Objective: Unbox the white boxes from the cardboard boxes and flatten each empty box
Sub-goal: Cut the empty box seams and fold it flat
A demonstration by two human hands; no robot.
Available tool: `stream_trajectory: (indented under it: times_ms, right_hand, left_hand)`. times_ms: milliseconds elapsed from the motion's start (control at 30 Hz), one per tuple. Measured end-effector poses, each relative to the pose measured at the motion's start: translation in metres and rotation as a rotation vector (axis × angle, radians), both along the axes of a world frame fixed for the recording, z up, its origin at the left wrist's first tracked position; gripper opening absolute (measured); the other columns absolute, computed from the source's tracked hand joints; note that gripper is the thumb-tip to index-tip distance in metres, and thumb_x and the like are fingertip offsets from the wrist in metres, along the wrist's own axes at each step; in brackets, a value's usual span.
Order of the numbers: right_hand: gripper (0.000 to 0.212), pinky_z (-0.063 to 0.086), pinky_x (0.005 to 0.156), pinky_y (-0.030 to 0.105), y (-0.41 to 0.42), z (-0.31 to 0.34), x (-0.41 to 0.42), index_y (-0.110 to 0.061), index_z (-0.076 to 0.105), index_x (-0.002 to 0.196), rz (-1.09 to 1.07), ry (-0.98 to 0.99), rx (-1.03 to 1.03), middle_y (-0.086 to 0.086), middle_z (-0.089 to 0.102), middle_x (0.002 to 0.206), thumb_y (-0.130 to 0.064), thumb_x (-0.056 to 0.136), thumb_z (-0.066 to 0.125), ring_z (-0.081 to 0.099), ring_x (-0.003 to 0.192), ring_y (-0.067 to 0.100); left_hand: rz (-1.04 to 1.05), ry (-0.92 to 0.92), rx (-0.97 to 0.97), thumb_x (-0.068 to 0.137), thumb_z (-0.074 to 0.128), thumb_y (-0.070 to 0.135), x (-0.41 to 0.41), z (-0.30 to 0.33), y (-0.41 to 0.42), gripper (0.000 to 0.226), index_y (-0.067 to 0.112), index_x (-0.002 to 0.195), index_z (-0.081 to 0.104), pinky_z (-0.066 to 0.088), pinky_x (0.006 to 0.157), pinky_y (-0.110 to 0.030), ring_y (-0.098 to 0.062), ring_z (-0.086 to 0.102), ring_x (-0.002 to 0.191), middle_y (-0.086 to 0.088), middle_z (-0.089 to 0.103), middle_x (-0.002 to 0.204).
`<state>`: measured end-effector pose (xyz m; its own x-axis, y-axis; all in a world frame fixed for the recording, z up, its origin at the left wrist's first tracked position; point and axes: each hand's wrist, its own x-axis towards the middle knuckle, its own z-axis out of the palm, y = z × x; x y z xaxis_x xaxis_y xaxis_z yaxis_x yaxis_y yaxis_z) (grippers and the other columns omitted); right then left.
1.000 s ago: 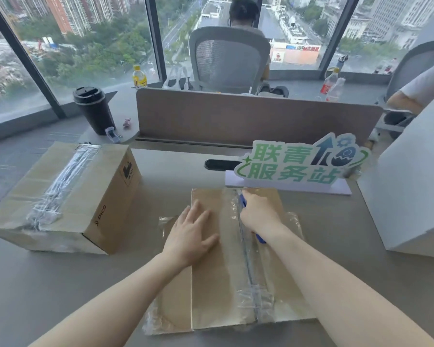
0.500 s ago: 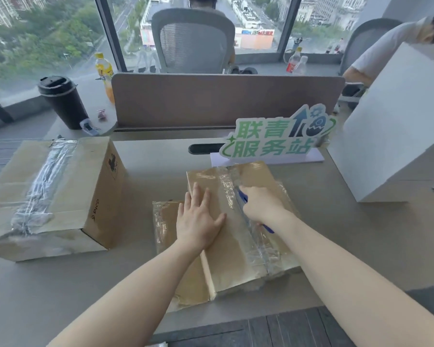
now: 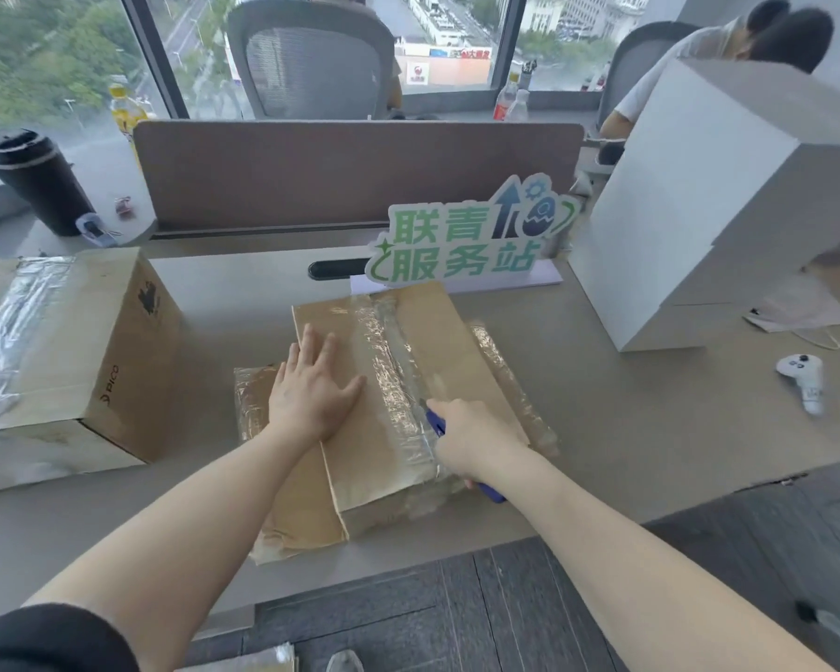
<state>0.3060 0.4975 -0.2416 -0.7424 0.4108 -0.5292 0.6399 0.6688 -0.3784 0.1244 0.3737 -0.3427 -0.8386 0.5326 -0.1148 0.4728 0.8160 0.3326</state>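
We are holding down the flattened box (image 3: 398, 409) lying just in front of the green sign (image 3: 466, 240), on the desk (image 3: 651, 429). Our left hand (image 3: 311, 395) is pressing flat on it, fingers straight. Our right hand (image 3: 476, 438) is clenching a blue knife (image 3: 435, 421) at the tape seam (image 3: 394, 375), apparently slitting it. Right of the sign, one white box (image 3: 699, 211) is standing unpacked. Left of the sign, a second carton (image 3: 69, 361) is sitting taped and, we judge, not yet opened; so roughly half is remaining.
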Motion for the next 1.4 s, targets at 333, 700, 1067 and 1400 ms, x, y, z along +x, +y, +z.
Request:
stream_trajectory:
  times_ms: [333,700,1067,1400]
  right_hand:
    - [0.066,0.055,0.055,0.029,-0.010,-0.009,0.042,-0.028,0.030,0.154,-0.040,0.024,-0.036,0.008,0.061,0.127,-0.008,0.092,0.039,0.061,0.046,0.023]
    - [0.059,0.061,0.060,0.040,-0.015,-0.013,0.072,-0.018,0.044,0.141,-0.068,0.026,-0.039,0.010,0.063,0.119,-0.005,0.084,0.039,0.067,0.054,0.028]
    - [0.070,0.056,0.056,0.033,-0.036,-0.003,0.096,-0.039,0.037,0.148,-0.158,0.042,-0.061,0.002,0.055,0.138,-0.004,0.088,0.037,0.063,0.050,0.024]
    - [0.051,0.047,0.049,0.033,-0.074,-0.043,0.097,-0.027,0.051,0.136,-0.911,0.544,-0.361,0.011,0.054,0.065,0.000,0.094,0.039,0.052,0.044,0.022]
  left_hand:
    - [0.009,0.016,0.001,0.089,0.043,0.066,0.002,0.001,0.000,0.081,0.030,0.156,0.015,0.014,0.122,-0.041,-0.023,0.006,0.152,0.004,-0.008,0.165]
    - [0.021,0.026,0.019,0.088,0.043,0.068,0.002,-0.002,0.000,0.081,0.031,0.155,0.018,0.015,0.122,-0.041,-0.023,0.009,0.151,0.004,-0.005,0.165]
    - [-0.002,-0.039,0.031,0.089,0.041,0.067,0.005,0.003,-0.003,0.081,0.030,0.156,0.013,0.015,0.122,-0.044,-0.024,0.001,0.152,0.003,-0.008,0.165]
    - [-0.490,0.136,-0.004,0.086,0.013,0.078,0.022,0.009,-0.011,0.078,0.042,0.154,0.007,-0.014,0.120,-0.045,-0.019,-0.022,0.148,0.004,-0.012,0.163]
